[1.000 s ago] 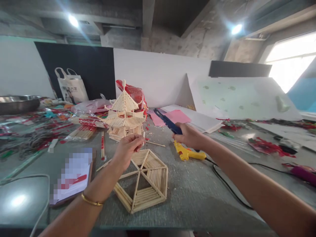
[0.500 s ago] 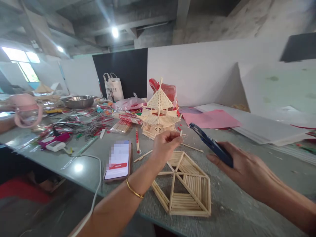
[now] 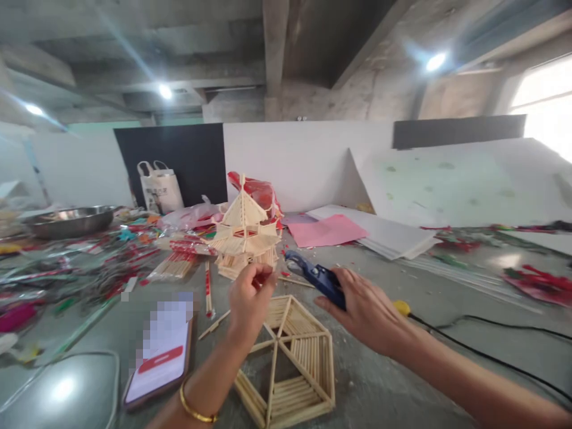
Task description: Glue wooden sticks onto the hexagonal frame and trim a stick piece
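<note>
Above the grey table (image 3: 379, 381), my right hand (image 3: 366, 307) grips blue pliers (image 3: 316, 276); my left hand (image 3: 250, 301) has its fingertips bunched, though I cannot tell whether around anything. Below lies the hexagonal stick frame (image 3: 307, 356); beyond stands the stick pagoda (image 3: 245, 238).

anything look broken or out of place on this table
Nothing looks broken. The hexagonal stick frame has open gaps, seemingly unfilled rather than damaged; crumpled red material lies untidily on the right.
</note>
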Demonstrator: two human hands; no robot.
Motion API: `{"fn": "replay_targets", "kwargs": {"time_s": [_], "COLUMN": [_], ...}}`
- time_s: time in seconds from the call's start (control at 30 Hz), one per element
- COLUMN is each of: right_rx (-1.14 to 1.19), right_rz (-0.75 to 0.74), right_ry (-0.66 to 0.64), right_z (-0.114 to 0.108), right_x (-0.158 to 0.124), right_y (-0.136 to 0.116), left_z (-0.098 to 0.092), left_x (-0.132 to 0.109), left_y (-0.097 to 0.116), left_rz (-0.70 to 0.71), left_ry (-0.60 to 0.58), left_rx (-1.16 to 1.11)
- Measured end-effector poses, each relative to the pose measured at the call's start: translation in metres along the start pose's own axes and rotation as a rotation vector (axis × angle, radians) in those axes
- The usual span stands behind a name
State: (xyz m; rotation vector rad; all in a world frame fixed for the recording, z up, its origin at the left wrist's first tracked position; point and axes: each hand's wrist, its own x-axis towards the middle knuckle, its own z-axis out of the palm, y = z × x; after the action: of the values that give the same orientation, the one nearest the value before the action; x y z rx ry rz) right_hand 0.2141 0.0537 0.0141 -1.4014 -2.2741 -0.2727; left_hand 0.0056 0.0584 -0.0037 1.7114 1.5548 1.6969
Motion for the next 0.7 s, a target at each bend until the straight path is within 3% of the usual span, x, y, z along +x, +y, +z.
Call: {"fn": "replay_targets", "kwargs": {"time_s": [0.43, 0.7], "right_rx": [0.188, 0.236], "right_rz": [0.100, 0.108], "right_ry": [-0.135, -0.154], "right_z": [-0.004, -0.004], "right_x": [-0.013, -0.014], "right_y": [-0.016, -0.015], "left_z": [0.003, 0.001], "left_x": [-0.007, -0.007], "left_y": [0.006, 0.011], "left_rz": [0.061, 0.097], "left_ry": [-0.004, -0.022], "left_rx": [0.109, 0.101]}}
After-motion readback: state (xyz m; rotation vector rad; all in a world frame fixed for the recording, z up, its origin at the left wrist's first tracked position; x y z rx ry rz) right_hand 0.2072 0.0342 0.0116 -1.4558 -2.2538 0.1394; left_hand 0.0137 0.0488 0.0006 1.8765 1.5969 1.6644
